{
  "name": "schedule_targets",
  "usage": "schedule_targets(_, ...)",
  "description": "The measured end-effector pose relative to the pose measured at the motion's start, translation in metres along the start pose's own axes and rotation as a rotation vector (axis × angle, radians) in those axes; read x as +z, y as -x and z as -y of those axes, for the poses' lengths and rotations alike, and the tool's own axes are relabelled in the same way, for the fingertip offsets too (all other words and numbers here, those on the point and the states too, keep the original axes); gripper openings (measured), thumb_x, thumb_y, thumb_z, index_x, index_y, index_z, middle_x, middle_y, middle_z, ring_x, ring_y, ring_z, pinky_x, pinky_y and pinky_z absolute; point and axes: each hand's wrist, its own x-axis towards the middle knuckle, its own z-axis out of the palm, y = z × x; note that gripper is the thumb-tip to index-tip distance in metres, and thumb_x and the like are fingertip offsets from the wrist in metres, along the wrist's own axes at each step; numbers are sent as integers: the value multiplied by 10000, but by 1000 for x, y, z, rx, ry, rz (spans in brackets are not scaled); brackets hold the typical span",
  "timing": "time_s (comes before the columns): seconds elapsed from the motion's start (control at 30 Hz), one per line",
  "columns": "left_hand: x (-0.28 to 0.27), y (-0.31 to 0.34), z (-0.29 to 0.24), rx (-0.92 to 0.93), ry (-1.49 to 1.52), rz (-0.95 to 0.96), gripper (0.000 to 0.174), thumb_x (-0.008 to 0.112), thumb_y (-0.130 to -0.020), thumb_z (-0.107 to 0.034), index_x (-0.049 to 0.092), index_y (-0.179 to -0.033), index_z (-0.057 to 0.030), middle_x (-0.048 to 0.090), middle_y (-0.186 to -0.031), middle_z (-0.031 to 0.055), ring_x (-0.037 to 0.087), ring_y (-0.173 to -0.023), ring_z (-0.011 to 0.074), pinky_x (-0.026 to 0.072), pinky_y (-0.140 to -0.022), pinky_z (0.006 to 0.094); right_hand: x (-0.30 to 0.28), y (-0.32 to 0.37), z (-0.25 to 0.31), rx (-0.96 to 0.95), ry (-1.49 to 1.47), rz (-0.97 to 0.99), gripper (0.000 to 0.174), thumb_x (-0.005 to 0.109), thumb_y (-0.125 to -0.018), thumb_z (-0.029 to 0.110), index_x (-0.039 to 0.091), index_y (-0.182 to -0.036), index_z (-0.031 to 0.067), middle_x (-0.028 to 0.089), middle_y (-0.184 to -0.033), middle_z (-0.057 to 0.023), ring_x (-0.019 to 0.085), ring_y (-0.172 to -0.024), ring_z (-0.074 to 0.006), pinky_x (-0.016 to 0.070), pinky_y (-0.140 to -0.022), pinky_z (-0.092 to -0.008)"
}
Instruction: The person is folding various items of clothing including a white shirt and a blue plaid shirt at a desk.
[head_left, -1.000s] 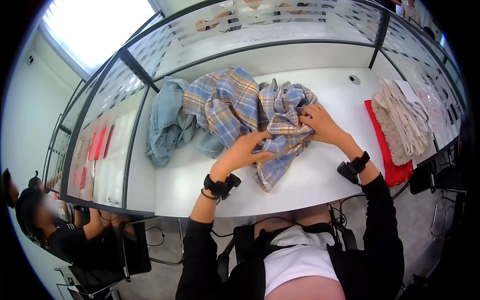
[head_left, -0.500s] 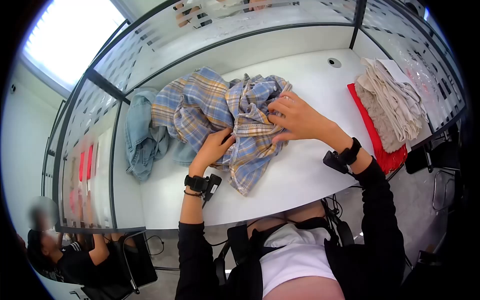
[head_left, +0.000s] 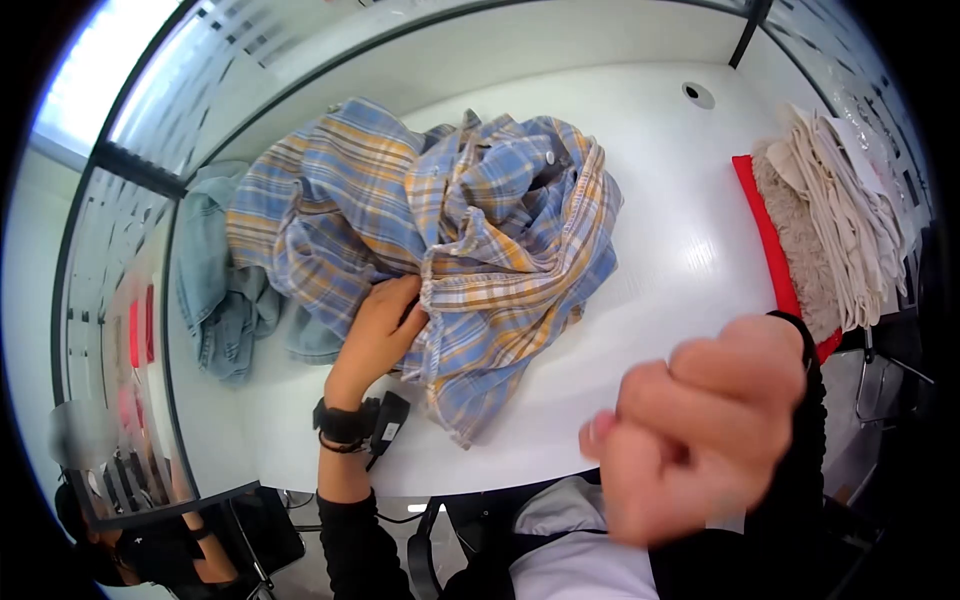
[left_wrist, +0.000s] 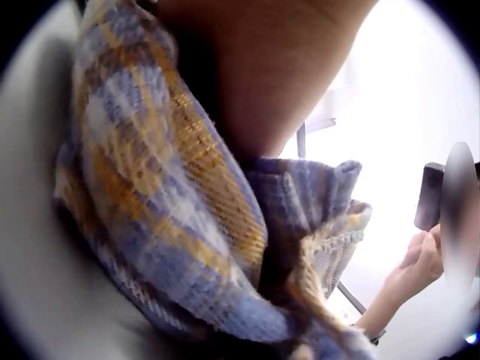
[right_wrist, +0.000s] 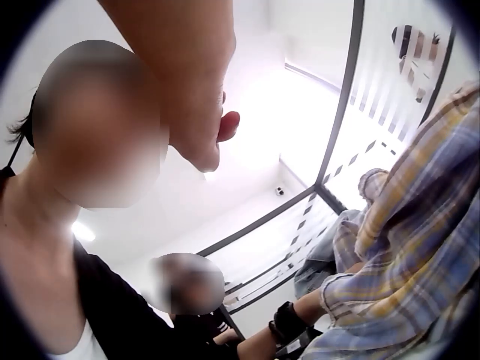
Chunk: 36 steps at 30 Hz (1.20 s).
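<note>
A crumpled blue, yellow and white plaid shirt lies in a heap on the white desk. My left hand grips a fold of it at the near left side, its fingertips hidden in the cloth. In the left wrist view, loose folds of the shirt hang beside that hand. My right hand is raised off the shirt, close to the head camera, fingers curled in and nothing visible in them. The right wrist view shows the same hand up near a blurred head.
Light blue jeans lie left of the shirt, partly beneath it. At the right edge sits a stack with red cloth, a fluffy beige piece and cream garments. Framed partitions surround the desk; another person sits beyond the left one.
My right hand has left the shirt and come up toward the head camera, its fingers curling in. My left hand stays at the shirt. The head view has moved closer to the desk.
</note>
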Motion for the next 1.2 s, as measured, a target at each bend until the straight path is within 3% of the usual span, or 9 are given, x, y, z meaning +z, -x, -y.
schedule_targets(0.1, 2, 2, 1, -20, 28, -14, 191, 494, -809, -110, 532, -957, 4, 546, -846, 173, 498, -835, 351, 379, -810, 386, -24, -32, 47, 695, -70, 85, 98, 521, -507, 57, 448, -567, 83, 455, -453, -31, 313, -408, -99, 197, -416, -250)
schedule_targets(0.2, 3, 1, 3, -5, 12, -16, 204, 491, -789, -95, 535, -964, -1, 550, -862, 165, 492, -832, 354, 380, -808, 384, -23, -12, 59, 746, -291, -100, 141, 503, -520, 42, 367, -516, 80, 473, -428, -14, 320, -405, -112, 215, -400, -230)
schedule_targets(0.37, 4, 1, 2, -2, 27, -12, 206, 486, -779, -86, 534, -960, -2, 549, -854, 161, 492, -837, 352, 383, -801, 384, -5, -2, 43, 353, 194, -220, 136, 503, -631, 35, 380, -600, 81, 472, -417, 18, 312, -405, -100, 205, -408, -216)
schedule_targets(0.5, 2, 3, 3, -6, 21, -17, 199, 487, -780, -86, 532, -954, -1, 545, -847, 160, 492, -832, 350, 384, -791, 384, 2, 11, -3, -409, 400, -331, 126, 474, -802, 54, 351, -776, 52, 519, -450, -28, 354, -439, -113, 267, -427, -198)
schedule_targets(0.6, 6, 4, 5, 12, 19, -37, 191, 486, -789, -90, 529, -952, 0, 534, -823, 163, 491, -816, 345, 382, -787, 384, -16, 17, 8, -348, 304, -135, 209, 520, -818, 79, 314, -788, 51, 566, -504, -86, 404, -460, -154, 377, -516, -219)
schedule_targets(0.7, 5, 2, 4, 36, 45, -42, 192, 488, -807, -109, 532, -955, 4, 538, -811, 161, 496, -798, 336, 382, -786, 381, -23, 17, 20, 82, 22, 188, 216, 568, -794, 118, 370, -810, 33, 556, -542, -78, 419, -465, -171, 399, -528, -266)
schedule_targets(0.87, 3, 2, 6, 28, 23, -10, 198, 488, -843, -137, 539, -964, 10, 569, -838, 166, 528, -808, 333, 386, -773, 379, 24, 21, -31, 92, -197, 368, 287, 738, -634, 196, 599, -792, 1, 509, -811, -93, 505, -687, -217, 428, -595, -317)
schedule_targets(1.0, 5, 4, 10, 43, 56, -30, 210, 503, -856, -145, 537, -986, 16, 588, -856, 173, 545, -784, 341, 407, -737, 384, 71, 33, -30, -1, -200, 434, 487, 751, -599, 325, 573, -988, 92, 519, -1053, -80, 524, -886, -199, 417, -842, -364)
schedule_targets(1.2, 1, 4, 0, 60, 101, -36, 203, 508, -871, -134, 568, -988, 21, 607, -873, 177, 574, -808, 349, 442, -714, 373, 91, 49, -23, -49, -141, 808, 498, 753, -582, 309, 568, -1007, 129, 522, -954, -63, 492, -974, -218, 292, -1014, -450)
